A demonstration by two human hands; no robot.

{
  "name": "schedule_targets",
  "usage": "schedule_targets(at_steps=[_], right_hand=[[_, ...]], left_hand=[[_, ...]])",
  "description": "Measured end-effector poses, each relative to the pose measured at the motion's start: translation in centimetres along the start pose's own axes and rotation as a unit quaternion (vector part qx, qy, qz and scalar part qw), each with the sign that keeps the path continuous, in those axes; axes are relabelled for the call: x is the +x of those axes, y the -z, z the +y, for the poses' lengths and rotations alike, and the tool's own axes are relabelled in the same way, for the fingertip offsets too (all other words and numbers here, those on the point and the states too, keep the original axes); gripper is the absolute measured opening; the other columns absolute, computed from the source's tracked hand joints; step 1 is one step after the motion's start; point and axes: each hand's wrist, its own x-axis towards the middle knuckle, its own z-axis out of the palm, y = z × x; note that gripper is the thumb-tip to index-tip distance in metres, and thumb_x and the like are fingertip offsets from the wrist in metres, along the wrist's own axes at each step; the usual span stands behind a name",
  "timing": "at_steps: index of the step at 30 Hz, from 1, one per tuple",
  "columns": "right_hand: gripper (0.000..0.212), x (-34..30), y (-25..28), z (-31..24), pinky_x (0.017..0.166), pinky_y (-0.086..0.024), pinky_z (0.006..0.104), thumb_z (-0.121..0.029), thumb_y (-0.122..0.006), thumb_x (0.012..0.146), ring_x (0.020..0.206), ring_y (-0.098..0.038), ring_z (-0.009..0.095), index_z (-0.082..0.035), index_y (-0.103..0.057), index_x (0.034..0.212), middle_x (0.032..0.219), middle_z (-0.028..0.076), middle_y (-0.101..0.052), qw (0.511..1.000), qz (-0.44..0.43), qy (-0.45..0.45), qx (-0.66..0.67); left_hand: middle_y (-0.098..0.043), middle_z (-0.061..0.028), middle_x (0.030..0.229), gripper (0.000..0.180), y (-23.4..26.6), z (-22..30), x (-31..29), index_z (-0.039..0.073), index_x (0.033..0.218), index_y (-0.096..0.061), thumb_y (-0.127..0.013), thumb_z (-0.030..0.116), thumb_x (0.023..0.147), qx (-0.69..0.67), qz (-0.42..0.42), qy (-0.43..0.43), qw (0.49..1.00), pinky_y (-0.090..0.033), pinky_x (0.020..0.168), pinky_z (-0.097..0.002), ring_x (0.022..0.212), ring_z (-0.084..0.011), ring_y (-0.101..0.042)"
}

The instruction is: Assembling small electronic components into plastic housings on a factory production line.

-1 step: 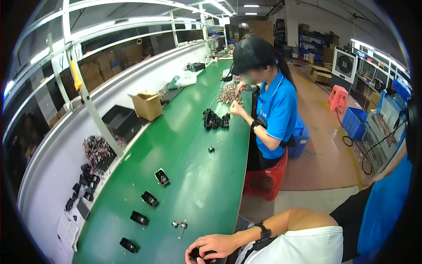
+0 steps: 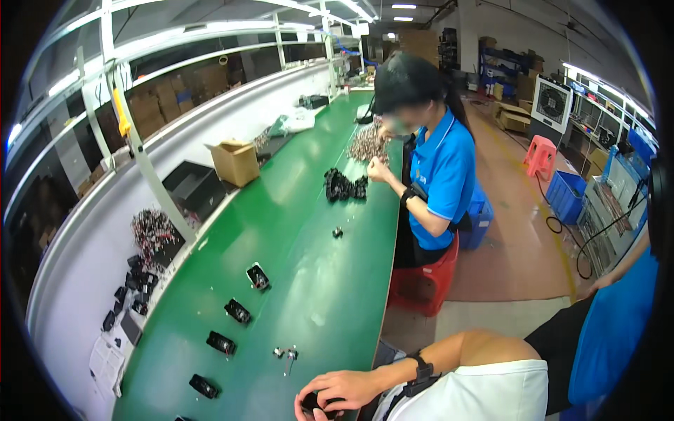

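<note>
At the bottom edge, my right hand (image 2: 340, 389) is closed around a small black part (image 2: 310, 403), mostly hidden by the fingers. A black band circles that wrist. My left hand is not in view. Just beyond the right hand, small metal parts with thin wires (image 2: 286, 353) lie on the green table (image 2: 274, 210). To the left, several black plastic housings form a slanting row; the nearest fully visible housing is (image 2: 203, 386), and the farthest housing (image 2: 258, 276) has a pale rim.
Farther along sits a co-worker (image 2: 442, 168) in blue, hands over a wire-lead pile (image 2: 367, 144). Nearby lie a black-parts heap (image 2: 344, 186) and one small part (image 2: 337, 232). A cardboard box (image 2: 235, 163) and black bin (image 2: 194, 189) line the left side. Another person's blue clothing (image 2: 614, 337) is at right.
The view has shifted slightly, and another dark piece peeks in at the lower left edge. My right hand keeps its grip. The co-worker's farther hand has risen a little.
</note>
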Motion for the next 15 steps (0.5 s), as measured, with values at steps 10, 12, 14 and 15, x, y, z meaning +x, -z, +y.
schedule_targets(at_steps=[10, 12, 14, 15], right_hand=[[0.004, 1.7, 1.9, -3.7, 0.088, -0.05, 0.0377, -0.003, -0.066, 0.081, 0.106, -0.059, 0.029, -0.002, -0.062, 0.081, 0.123, 0.016, -0.056, 0.979, -0.002, -0.151, 0.135], [0.007, 1.9, 2.2, -3.5, 0.085, -0.052, 0.035, -0.001, -0.069, 0.079, 0.105, -0.061, 0.027, -0.001, -0.064, 0.084, 0.119, 0.017, -0.059, 0.991, 0.039, -0.119, 0.054], [0.008, 2.5, 1.7, -3.8, 0.081, -0.052, 0.034, -0.001, -0.07, 0.078, 0.103, -0.062, 0.026, -0.001, -0.065, 0.085, 0.12, 0.017, -0.058, 0.987, 0.025, -0.14, 0.07], [0.01, 2.7, 1.4, -3.8, 0.077, -0.053, 0.0329, -0.001, -0.071, 0.077, 0.102, -0.062, 0.024, -0.002, -0.066, 0.085, 0.12, 0.017, -0.058, 0.99, 0.013, -0.13, 0.06]], left_hand=[[-0.055, -0.0117, 0.121, 0.045, 0.3, -1.4, 0.3, -0.002, 0.131, -0.045, -0.053, 0.023, 0.095, 0.068, 0.041, -0.127, 0.989, -0.052, 0.076, -0.0286, 0.103, -0.0195, -0.057], [-0.054, -0.0091, 0.119, 0.051, -0.3, 0.0, -0.1, 0.002, 0.134, -0.045, -0.058, 0.032, 0.095, -0.078, 0.01, -0.046, 0.996, -0.052, 0.071, -0.0232, 0.1, -0.0145, -0.055], [-0.054, -0.0078, 0.118, 0.051, 0.3, 0.3, -0.2, 0.002, 0.137, -0.043, -0.054, 0.032, 0.097, -0.103, 0.008, -0.05, 0.993, -0.051, 0.064, -0.0212, 0.086, -0.0106, -0.059], [-0.055, -0.0075, 0.116, 0.051, 0.6, 0.5, -0.3, 0.003, 0.137, -0.043, -0.053, 0.033, 0.098, -0.114, 0.019, -0.044, 0.992, -0.052, 0.062, -0.0213, 0.084, -0.0096, -0.059]])
